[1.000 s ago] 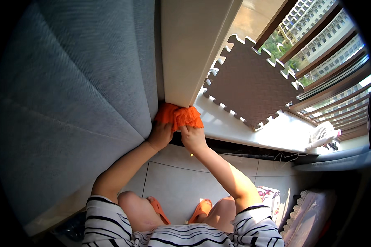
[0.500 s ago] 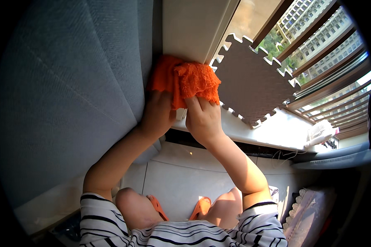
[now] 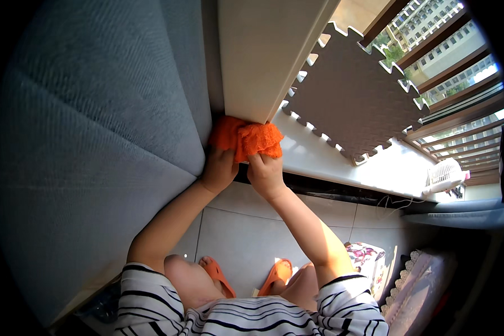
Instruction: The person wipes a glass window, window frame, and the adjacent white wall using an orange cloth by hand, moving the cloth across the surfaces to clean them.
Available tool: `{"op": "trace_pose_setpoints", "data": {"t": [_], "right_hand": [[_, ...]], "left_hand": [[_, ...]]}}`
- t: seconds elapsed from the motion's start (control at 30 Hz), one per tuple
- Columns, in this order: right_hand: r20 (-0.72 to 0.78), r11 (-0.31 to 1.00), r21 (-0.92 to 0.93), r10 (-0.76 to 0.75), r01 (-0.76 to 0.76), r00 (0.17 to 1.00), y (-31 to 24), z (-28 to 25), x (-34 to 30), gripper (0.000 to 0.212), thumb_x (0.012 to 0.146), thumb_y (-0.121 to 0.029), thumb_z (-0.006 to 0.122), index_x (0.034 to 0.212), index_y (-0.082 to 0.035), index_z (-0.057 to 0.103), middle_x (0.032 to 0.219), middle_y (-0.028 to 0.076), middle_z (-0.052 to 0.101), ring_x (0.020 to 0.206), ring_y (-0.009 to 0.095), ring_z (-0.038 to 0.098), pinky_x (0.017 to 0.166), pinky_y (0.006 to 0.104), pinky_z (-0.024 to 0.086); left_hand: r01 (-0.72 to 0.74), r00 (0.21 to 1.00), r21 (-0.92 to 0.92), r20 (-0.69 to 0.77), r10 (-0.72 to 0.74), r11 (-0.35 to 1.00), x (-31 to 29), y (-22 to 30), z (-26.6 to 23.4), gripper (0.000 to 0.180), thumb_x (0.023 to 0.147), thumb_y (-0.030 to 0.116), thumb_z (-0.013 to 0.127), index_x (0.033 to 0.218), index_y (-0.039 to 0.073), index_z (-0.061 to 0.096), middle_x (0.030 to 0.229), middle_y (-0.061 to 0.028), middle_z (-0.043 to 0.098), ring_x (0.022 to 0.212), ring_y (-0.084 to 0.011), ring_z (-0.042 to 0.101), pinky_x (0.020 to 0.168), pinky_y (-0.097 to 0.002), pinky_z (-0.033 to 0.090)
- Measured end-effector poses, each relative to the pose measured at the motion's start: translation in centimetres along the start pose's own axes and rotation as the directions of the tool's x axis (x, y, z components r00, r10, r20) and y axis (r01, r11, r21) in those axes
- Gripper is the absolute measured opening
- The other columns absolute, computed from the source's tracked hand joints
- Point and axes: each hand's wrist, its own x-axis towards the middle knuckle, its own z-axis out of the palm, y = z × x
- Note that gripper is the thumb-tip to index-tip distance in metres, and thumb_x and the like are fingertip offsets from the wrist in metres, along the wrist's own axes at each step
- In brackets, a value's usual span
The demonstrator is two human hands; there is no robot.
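Observation:
Both of my hands grip a fluffy orange cloth (image 3: 261, 138), pressed against the lower part of a cream wall panel (image 3: 269, 61). My left hand (image 3: 220, 169) is closed on the cloth's left part, close beside the grey-blue curtain (image 3: 112, 112). Its fingertips are partly hidden by the fabric. My right hand (image 3: 265, 175) pinches the cloth's right part, where it bunches up at the panel's corner above the white window sill (image 3: 313, 168).
A dark foam mat tile (image 3: 355, 95) with jigsaw edges stands on the sill by the barred window (image 3: 448, 67). A small white fan (image 3: 443, 176) with a cord sits farther right. Below are pale floor tiles (image 3: 241, 241), my orange slippers (image 3: 280, 274) and a lace-edged cloth item (image 3: 417, 285).
Both hands have drawn the orange cloth down and nearer to me along the panel. More of the panel shows above it, and my head view has shifted a little.

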Motion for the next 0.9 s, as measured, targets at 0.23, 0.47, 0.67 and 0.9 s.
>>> {"op": "trace_pose_setpoints", "data": {"t": [0.23,0.47,0.67,0.9], "right_hand": [[-0.024,0.996,0.043,0.075,-0.074,0.997,0.9,2.5,-4.3,0.046,0.070,0.006,0.059,0.114,-0.007,0.062,0.112,0.015,0.061,0.108,0.036,0.057,0.090,0.0452,0.047],[0.149,0.983,-0.116,0.162,-0.145,0.976,1.6,3.6,-9.1,0.046,0.068,0.005,0.059,0.112,-0.008,0.062,0.102,0.010,0.062,0.099,0.032,0.059,0.085,0.0411,0.048],[0.185,0.949,-0.221,0.266,-0.224,0.946,0.4,4.1,-10.0,0.046,0.067,0.005,0.058,0.112,-0.008,0.060,0.099,0.010,0.062,0.095,0.030,0.058,0.082,0.0401,0.048],[0.149,0.870,-0.168,0.486,-0.463,0.861,-2.8,6.1,-7.6,0.052,0.067,0.004,0.061,0.119,-0.005,0.055,0.109,0.014,0.060,0.099,0.035,0.056,0.083,0.0415,0.048]], "left_hand": [[0.028,0.999,0.006,-0.027,-0.028,1.000,-3.8,-2.0,3.1,0.049,0.082,-0.004,0.054,0.130,-0.005,0.047,0.137,-0.0260,0.043,0.127,-0.0429,0.042,0.108,-0.0471,0.034],[0.039,0.995,0.095,0.084,-0.047,0.995,-7.3,-4.3,3.9,0.047,0.081,0.000,0.060,0.127,-0.001,0.051,0.132,-0.0224,0.047,0.121,-0.0411,0.047,0.103,-0.0477,0.040],[0.090,0.967,0.156,0.221,-0.123,0.984,-7.6,-3.3,2.6,0.038,0.078,0.004,0.065,0.114,0.004,0.055,0.119,-0.0177,0.052,0.107,-0.0397,0.052,0.093,-0.0485,0.044],[0.229,0.927,0.089,0.283,-0.245,0.969,-5.1,-2.6,0.0,0.049,0.074,0.002,0.066,0.120,0.002,0.049,0.120,-0.0201,0.050,0.114,-0.0409,0.046,0.098,-0.0487,0.040]]}}
